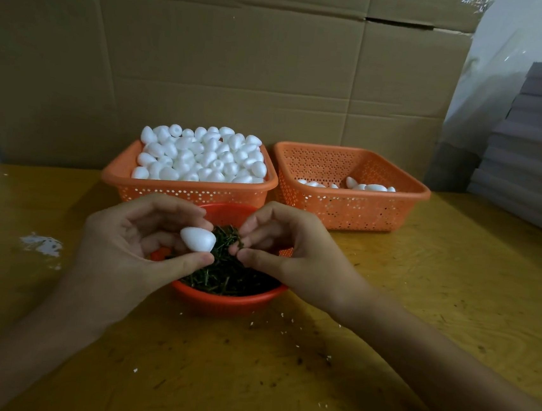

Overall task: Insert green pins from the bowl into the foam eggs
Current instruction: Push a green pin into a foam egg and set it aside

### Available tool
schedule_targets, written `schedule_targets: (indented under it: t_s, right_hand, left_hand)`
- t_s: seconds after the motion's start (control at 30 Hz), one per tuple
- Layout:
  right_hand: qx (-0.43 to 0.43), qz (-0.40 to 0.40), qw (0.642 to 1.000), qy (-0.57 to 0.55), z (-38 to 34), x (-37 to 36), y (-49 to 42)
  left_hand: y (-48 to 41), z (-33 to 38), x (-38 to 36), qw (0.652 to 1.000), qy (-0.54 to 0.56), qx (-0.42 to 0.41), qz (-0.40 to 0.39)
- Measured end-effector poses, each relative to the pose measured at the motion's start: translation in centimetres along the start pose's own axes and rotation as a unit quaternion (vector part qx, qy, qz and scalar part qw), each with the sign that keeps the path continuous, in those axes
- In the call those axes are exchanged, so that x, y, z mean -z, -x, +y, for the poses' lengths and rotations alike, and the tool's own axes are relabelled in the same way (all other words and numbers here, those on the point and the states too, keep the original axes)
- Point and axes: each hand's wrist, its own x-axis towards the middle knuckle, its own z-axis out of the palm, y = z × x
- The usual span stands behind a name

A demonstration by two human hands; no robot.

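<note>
Green pins (223, 275) lie heaped in a round red bowl (227, 298) at the near middle of a yellow-brown table (420, 286), as a person works over them with both bare hands. The left hand (127, 244) grips a white foam egg (197, 238) between the thumb below and curled fingertips above. The egg lies on its side just above the left half of the bowl. The right hand (288, 256) hovers over the right half of the bowl, fingers curled and fingertips drawn close to the thumb at the top of the pin heap. Whether a pin is caught between them cannot be told. The two hands are near each other but apart.

Just behind the bowl, two orange perforated baskets stand side by side. The left basket (184, 193) is piled above its rim with loose foam eggs (201, 157). The right basket (348, 212) holds only a few eggs (369, 187) on its floor. White crumbs (42, 244) and dark specks dot the tabletop. Brown cardboard (243, 70) forms the backdrop, and a stack of grey sheets (538, 165) rises at the right edge.
</note>
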Motion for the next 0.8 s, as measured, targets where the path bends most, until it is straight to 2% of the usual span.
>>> schedule_targets:
  t_s: [0.17,0.4,0.8]
  right_hand:
    - [-0.006,-0.004,1.000,0.010,-0.26,-0.07,0.07]
    - [0.016,-0.032,0.999,-0.011,-0.64,-0.09,0.35]
    - [0.022,-0.031,0.999,-0.020,-0.46,-0.06,0.34]
  left_hand:
    - [0.08,-0.25,0.13,0.999,0.038,0.009,-0.005]
    - [0.19,-0.24,0.21,0.999,0.006,-0.007,-0.037]
    - [0.08,-0.18,0.44,1.000,0.007,0.018,-0.010]
